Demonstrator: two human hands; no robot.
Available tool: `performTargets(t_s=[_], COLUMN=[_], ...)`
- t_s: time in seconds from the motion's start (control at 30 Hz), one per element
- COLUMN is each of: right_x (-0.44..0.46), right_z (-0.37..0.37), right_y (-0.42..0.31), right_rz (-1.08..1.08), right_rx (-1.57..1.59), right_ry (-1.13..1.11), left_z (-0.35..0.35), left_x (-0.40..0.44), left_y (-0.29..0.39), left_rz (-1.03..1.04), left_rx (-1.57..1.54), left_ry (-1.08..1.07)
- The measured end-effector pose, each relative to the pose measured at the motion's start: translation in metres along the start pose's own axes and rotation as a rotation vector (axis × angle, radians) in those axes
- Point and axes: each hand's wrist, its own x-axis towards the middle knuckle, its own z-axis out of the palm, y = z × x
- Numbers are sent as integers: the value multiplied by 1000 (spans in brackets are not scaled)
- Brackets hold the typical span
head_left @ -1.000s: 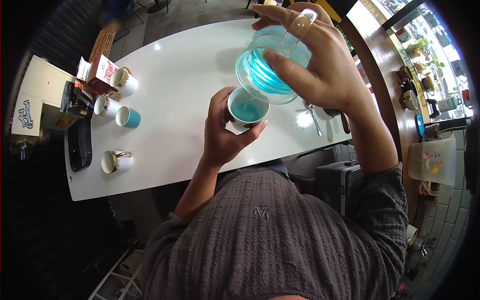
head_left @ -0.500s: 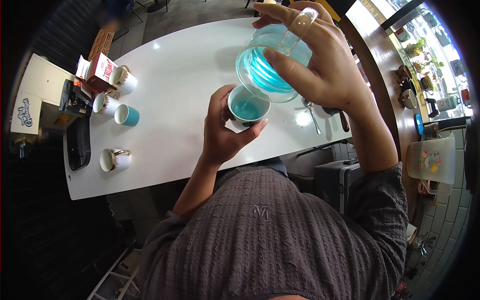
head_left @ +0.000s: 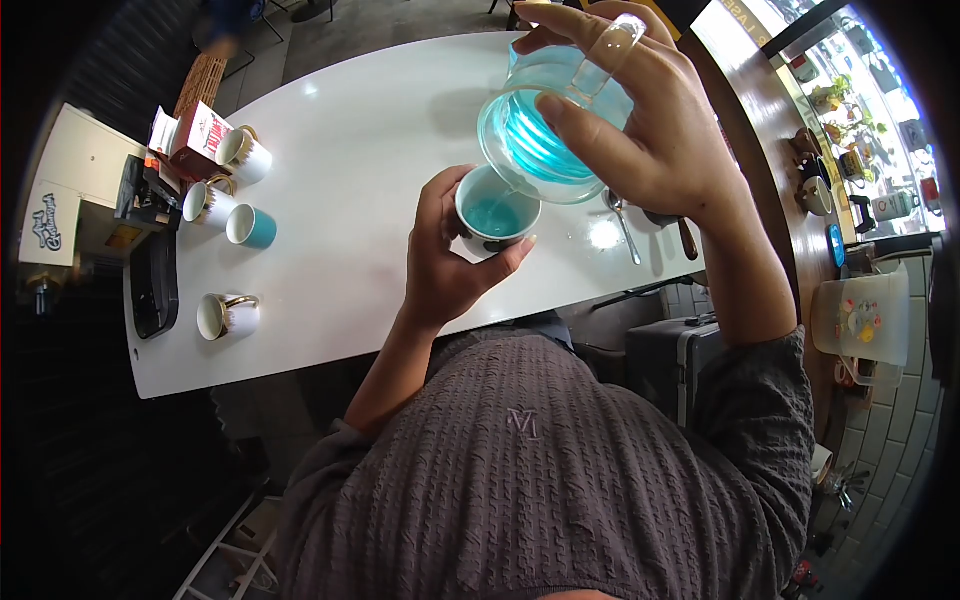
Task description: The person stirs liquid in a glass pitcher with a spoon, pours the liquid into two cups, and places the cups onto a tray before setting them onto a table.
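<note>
Little had shifted in the last second: your right hand (head_left: 665,135) still gripped the tilted jug (head_left: 525,138), its rim just over the cup (head_left: 479,188) your left hand (head_left: 438,258) clasped above the table (head_left: 360,125). Blue liquid (head_left: 497,215) covered the cup's bottom, suggesting a slow, steady pour; any rise was hard to judge.

Jug (head_left: 540,150) over the cup (head_left: 484,189), mugs (head_left: 250,163) (three of them) left on the table (head_left: 340,230), spoon (head_left: 626,232) right.
</note>
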Motion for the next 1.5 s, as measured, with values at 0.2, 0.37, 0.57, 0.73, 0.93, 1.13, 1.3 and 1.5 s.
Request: performTargets(t_s=[0.2, 0.37, 0.57, 0.73, 0.93, 1.13, 1.3, 1.5], right_x=[-2, -2, -7, -8, -11, -14, -8, -14], right_z=[3, -3, -1, -3, -5, -7, -16, -11], right_y=[3, -2, 2, -1, -2, -4, -23, -4], right_rz=[24, 54, 17, 38, 50, 61, 160, 49], right_rx=[42, -9, 13, -12, -16, -19, -37, -41], right_ry=[19, -26, 4, 7, 0, 1, -50, -8], left_z=[1, 1, 2, 3, 6, 7, 8, 11], left_x=[1, 2, 1, 1, 0, 1, 1, 1], left_y=[0, 0, -2, -2, -2, 0, 1, 1], left_rz=[-3, 1, 13, 10, 0, 36, 33, 39], left_rx=[-13, -20, -20, -16, -44, 6, 3, -8], left_ry=[-2, -3, -13, -18, -21, -39, -33, -19])
